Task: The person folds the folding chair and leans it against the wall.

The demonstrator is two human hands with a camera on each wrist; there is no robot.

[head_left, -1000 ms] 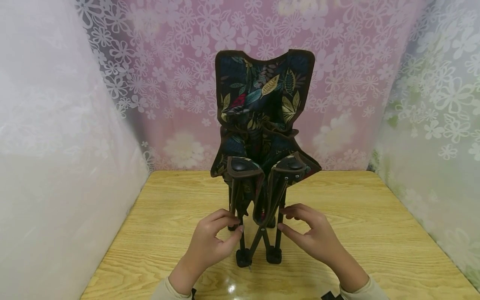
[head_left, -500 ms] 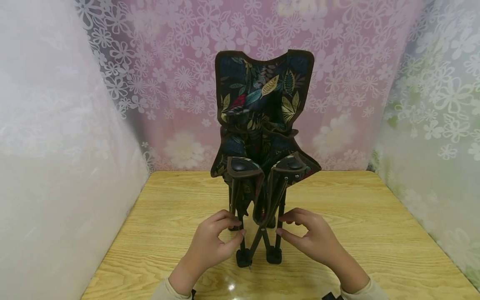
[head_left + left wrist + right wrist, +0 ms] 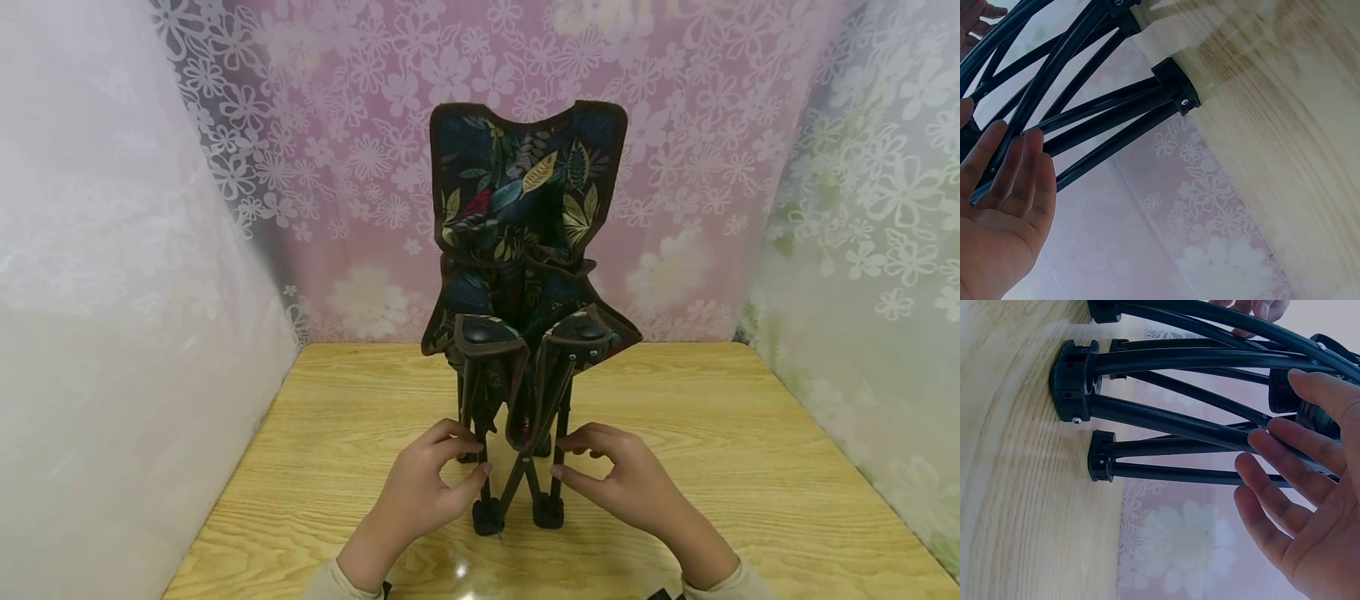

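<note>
A small folding camp chair (image 3: 531,187) stands upright on the table, its dark leaf-print fabric bunched and its frame partly drawn together. Black metal tubes cross under the seat and end in plastic feet (image 3: 1074,381). My left hand (image 3: 420,479) is at the front left leg, its thumb and fingertips touching or very near the tube. In the left wrist view, its loosely bent fingers (image 3: 1019,172) lie against the tubes. On the other side, my right hand (image 3: 626,475) has its fingertips at the front right leg. The right wrist view shows relaxed, spread fingers (image 3: 1272,487) along the tubes.
The chair stands on a wood-grain table (image 3: 337,392). Behind it hangs a pink curtain (image 3: 352,192) with white flowers. Pale sheeting (image 3: 112,333) rises along the left side, and a flowered sheet (image 3: 862,292) borders the right.
Both hands have slid slightly down along the front legs, the right one a little more. The chair stays in nearly the same place and shape.
</note>
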